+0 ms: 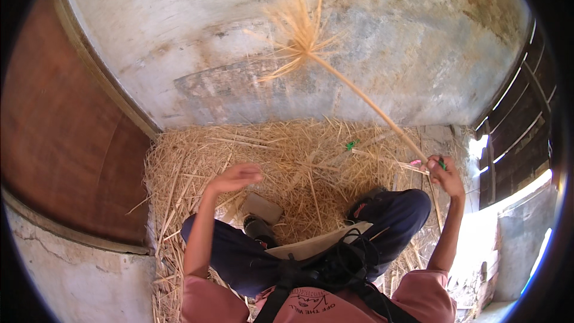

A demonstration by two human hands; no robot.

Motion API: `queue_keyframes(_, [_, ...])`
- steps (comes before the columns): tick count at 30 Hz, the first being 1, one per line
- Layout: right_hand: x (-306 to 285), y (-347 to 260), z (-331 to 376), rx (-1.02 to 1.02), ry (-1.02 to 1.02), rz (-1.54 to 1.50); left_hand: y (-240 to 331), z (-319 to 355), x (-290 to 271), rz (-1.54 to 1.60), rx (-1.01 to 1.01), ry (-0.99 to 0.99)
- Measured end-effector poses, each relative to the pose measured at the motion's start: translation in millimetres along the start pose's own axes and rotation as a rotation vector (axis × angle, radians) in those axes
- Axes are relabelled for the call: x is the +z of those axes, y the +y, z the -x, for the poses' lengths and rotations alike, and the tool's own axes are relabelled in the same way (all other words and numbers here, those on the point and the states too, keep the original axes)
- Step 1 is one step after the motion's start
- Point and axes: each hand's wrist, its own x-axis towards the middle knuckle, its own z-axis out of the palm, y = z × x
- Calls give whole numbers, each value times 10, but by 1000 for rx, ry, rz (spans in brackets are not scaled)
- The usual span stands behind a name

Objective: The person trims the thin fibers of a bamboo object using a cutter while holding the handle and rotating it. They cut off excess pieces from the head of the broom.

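My right hand (446, 176) is closed around the lower end of a long straw-coloured stick (373, 107). It slants up and to the left in front of the wall. At its far tip a burst of thin split strands (303, 39) fans out, blurred by motion. A small bit of green (442, 164) shows at the fingers of that hand; what it is I cannot tell. My left hand (238, 177) hangs over the straw with its fingers stretched out and nothing in it, apart from the stick.
Loose straw (239, 143) covers the floor around my bent legs. A flat brownish block (263, 208) lies by my foot. Among the straw is a green scrap (351, 144). A stained wall (382, 36) rises ahead, a brown panel (72, 125) left, dark slats (523, 113) right.
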Motion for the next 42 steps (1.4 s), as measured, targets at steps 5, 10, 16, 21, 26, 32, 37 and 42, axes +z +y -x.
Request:
queue_keyframes(5, [594, -403, 43, 11, -176, -95, 1070, -465, 758, 551, 423, 68])
queue_keyframes(10, [745, -546, 186, -2, -427, -48, 1521, -675, 710, 1327, 752, 283])
queue_keyframes(16, [614, -479, 357, 69, -470, -29, 1244, -526, 244, 1656, 957, 168])
queue_keyframes(21, [454, -430, 376, 98, -481, -39, 1246, -350, 267, 1836, 911, 51])
queue_keyframes(26, [211, -278, 337, 90, -506, -88, 1202, -245, 366, 1648, 987, 65])
queue_keyframes(32, [136, -224, 380, 80, -467, -24, 1278, -9, 265, 1434, 905, 289])
queue_keyframes(37, [107, -120, 396, 127, -475, -51, 1442, 49, 279, 1306, 747, 470])
queue_keyframes(42, [46, -127, 406, 110, -471, -15, 1329, 57, 248, 1265, 747, 510])
